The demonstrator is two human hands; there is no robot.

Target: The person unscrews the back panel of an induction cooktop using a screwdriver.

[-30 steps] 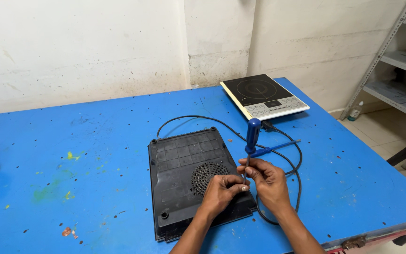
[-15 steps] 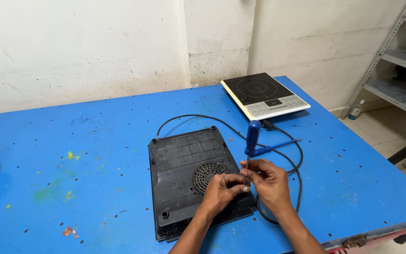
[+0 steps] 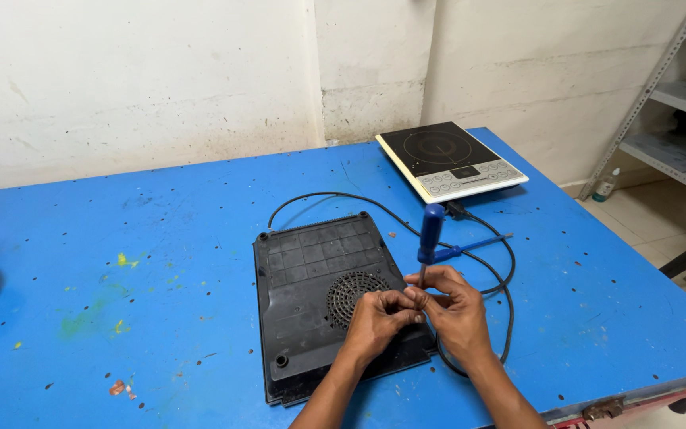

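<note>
Right now your left hand (image 3: 376, 319) and right hand (image 3: 456, 308) meet at the near right corner of the black cooker (image 3: 329, 306), which lies face down on the blue tabletop (image 3: 121, 262) so its vented underside is exposed. Your fingers (image 3: 416, 299) pinch narrowly round the shaft of the blue-handled screwdriver (image 3: 429, 233), apparently keeping it upright with its tip steady on the case. Its black cord (image 3: 482, 266) loops clear beside you, and a second cooker (image 3: 450, 160) sits face up well apart at the far edge.

- Left hand (image 3: 376, 318): fingers curled, tips pinched against the right hand's.
- Right hand (image 3: 456, 306): fingers bent inward, closed, knuckles up.
- Forearms converge from below.
</note>
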